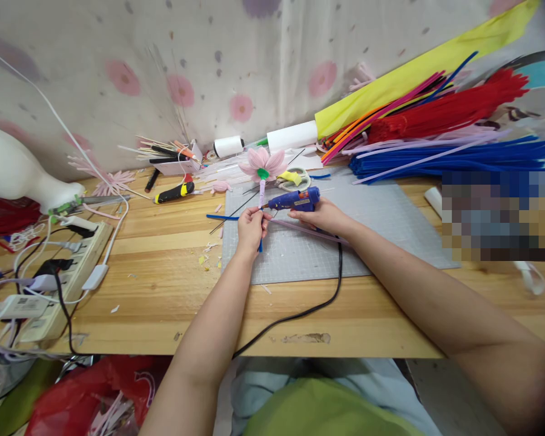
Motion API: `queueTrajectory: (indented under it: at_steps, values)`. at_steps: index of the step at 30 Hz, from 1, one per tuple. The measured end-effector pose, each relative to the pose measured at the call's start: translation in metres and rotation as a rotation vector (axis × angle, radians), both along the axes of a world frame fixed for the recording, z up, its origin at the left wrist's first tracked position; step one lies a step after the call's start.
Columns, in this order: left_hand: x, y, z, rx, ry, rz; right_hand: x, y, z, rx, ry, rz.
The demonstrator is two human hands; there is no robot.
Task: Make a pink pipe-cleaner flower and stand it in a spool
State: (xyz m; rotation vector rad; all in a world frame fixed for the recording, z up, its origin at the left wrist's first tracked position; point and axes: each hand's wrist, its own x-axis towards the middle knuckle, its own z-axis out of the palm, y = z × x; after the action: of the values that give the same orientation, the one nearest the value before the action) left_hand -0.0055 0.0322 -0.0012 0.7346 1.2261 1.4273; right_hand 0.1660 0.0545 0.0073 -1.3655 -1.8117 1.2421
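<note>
My left hand [251, 230] is closed in a pinch around the stem of a pink pipe-cleaner flower [263, 165], which stands upright with a green centre underneath its petals. Lilac wrapping covers the upper stem, and a bit of blue shows below my fingers. In my right hand [320, 217] is a blue hot glue gun [294, 199], its nozzle pointing left at the stem just above my left fingertips. Whether the nozzle touches the stem I cannot tell. A lilac pipe cleaner [306, 231] runs from near my left fingers toward the right, under my right hand.
Beneath my hands lies a grey cutting mat [381, 218]. Scissors [298, 178] rest behind the glue gun. Blue pipe cleaners [454, 158] and red ones [449, 112] are piled at back right. A power strip [68, 284] sits left; the black cord [295, 316] crosses the table's front.
</note>
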Motion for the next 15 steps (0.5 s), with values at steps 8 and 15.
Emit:
queueTrajectory:
  at_steps: [8, 15]
  values:
    - [-0.0012, -0.0004, -0.0011, 0.016, 0.017, -0.008, 0.0014, -0.0024, 0.0018, -0.020, 0.032, -0.009]
    - [-0.0010, -0.0007, 0.0001, 0.025, 0.013, -0.012, 0.0025, -0.0024, 0.0014, -0.028, 0.076, -0.003]
